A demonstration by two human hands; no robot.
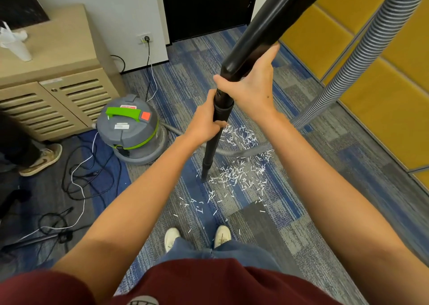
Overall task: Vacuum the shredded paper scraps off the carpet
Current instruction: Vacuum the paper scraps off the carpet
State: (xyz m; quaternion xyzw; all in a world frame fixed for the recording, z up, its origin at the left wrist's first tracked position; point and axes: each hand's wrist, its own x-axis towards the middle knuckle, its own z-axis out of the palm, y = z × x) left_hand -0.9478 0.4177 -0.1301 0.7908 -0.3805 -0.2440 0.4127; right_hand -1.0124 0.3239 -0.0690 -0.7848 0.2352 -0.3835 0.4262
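Observation:
White shredded paper scraps (239,172) lie scattered on the blue and grey carpet (325,188) ahead of my feet. A long black vacuum wand (260,32) stands nearly upright, its tip (204,177) touching the carpet at the left edge of the scraps. My left hand (205,118) grips the wand's lower section. Just above it, my right hand (250,88) grips the wand at the joint. A grey ribbed hose (362,56) curves from the wand's top down the right side and runs along the floor through the scraps.
The grey and green vacuum canister (130,128) sits on the carpet to the left, by a beige slatted cabinet (51,100). Tangled black and white cables (79,179) lie at left. Another person's shoe (41,158) is at far left. Yellow wall panels (371,95) line the right side.

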